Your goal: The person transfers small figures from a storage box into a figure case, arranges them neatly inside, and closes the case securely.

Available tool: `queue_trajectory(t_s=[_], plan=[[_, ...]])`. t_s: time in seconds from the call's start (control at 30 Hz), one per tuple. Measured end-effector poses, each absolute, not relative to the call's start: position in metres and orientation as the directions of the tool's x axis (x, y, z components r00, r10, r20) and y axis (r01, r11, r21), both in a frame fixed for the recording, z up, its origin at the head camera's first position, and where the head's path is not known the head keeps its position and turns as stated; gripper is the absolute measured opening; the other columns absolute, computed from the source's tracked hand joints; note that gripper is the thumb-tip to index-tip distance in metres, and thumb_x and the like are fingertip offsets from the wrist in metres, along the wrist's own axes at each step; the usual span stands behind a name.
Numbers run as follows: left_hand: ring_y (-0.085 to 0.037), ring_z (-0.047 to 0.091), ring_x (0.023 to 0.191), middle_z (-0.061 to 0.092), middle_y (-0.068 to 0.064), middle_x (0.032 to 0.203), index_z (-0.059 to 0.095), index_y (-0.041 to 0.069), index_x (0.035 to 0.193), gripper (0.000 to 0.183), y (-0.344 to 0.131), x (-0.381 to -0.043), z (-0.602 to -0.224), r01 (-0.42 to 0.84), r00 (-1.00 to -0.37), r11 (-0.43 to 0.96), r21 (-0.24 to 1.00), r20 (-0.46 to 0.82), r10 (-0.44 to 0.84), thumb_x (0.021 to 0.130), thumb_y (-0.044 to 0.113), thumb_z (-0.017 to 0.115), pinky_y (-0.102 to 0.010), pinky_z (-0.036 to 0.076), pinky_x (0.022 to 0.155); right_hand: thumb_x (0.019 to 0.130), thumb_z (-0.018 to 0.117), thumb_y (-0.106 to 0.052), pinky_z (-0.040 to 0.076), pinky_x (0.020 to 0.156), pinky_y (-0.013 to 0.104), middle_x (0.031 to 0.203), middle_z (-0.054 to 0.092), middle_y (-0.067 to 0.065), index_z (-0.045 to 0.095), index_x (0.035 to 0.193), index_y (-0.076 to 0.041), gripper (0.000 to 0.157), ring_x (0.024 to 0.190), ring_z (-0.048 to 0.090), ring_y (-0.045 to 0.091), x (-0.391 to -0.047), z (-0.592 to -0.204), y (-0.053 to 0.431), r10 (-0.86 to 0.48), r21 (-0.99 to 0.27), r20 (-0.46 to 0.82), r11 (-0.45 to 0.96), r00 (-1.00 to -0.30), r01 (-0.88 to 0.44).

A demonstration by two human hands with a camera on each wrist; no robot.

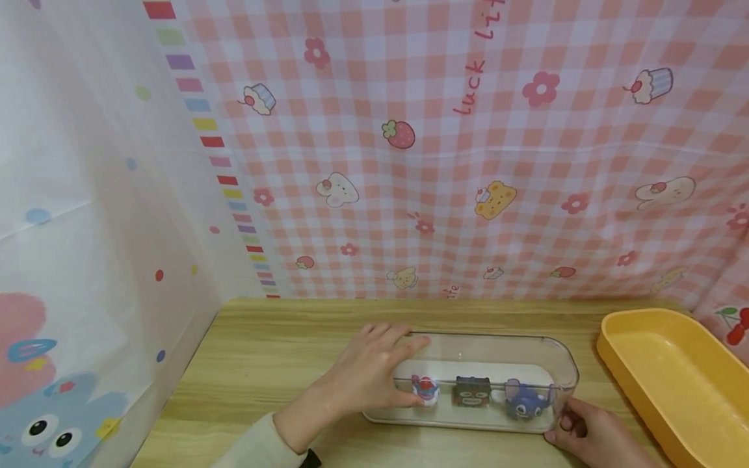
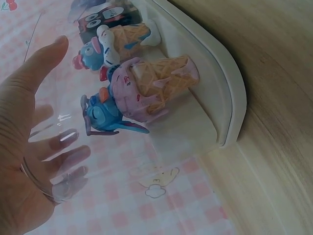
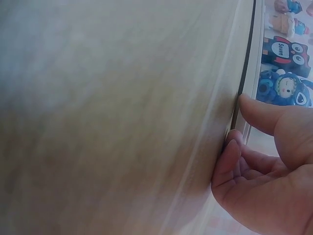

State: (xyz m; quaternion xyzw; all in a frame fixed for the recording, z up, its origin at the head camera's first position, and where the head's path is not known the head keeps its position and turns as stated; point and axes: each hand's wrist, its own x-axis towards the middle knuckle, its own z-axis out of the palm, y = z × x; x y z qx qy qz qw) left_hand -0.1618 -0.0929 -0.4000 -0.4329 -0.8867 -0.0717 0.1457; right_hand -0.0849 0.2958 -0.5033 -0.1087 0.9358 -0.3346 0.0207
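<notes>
A clear display box [image 1: 433,419] with a white base [image 2: 230,93] lies on the table, long side toward me. Inside stand several figurines: an ice-cream-cone figurine with pink icing [image 2: 166,88], one with white icing [image 2: 110,46], a dark square figurine with big eyes [image 1: 473,392] and a blue figurine with ears [image 1: 526,402]. My left hand [image 1: 377,367] spans the box's left end, thumb on the near side and spread fingers toward the far side. At the front right corner, my right hand [image 1: 593,429] pinches the edge of the box between thumb and curled fingers.
A yellow tray [image 1: 611,331] stands on the wooden table [image 1: 263,364] to the right of the box, close to my right hand. Pink checked cloth [image 1: 374,221] hangs behind the table, and a white printed cloth [image 1: 99,260] hangs along the left side.
</notes>
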Motion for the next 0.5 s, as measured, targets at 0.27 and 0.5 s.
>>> queue_trajectory(t_s=[0.27,0.5], plan=[[-0.024,0.059,0.126,0.062,-0.005,0.142,0.059,0.024,0.149,0.094,-0.0927,-0.1616,-0.3997,0.776,-0.597,0.63,-0.021,0.298,0.745,0.071,0.07,0.086,-0.045,0.051,0.107,0.087,0.085,-0.017,0.035,0.055,0.021,0.075,0.046,-0.007,0.055,0.085,-0.012,0.031,0.064,0.042,-0.002,-0.0845,-0.5016,0.2952,-0.201,-0.643,0.004,0.75,-0.98,-0.157],[-0.024,0.059,0.126,0.062,-0.006,0.143,0.06,0.023,0.148,0.094,-0.0923,-0.1613,-0.4009,0.775,-0.6,0.631,-0.012,0.298,0.742,0.071,0.069,0.086,-0.045,0.049,0.108,0.088,0.085,-0.022,0.036,0.057,0.022,0.078,0.048,-0.003,0.056,0.087,-0.01,0.031,0.065,0.043,0.001,-0.0868,-0.4997,0.2947,-0.165,-0.657,-0.091,0.751,-0.982,-0.065]])
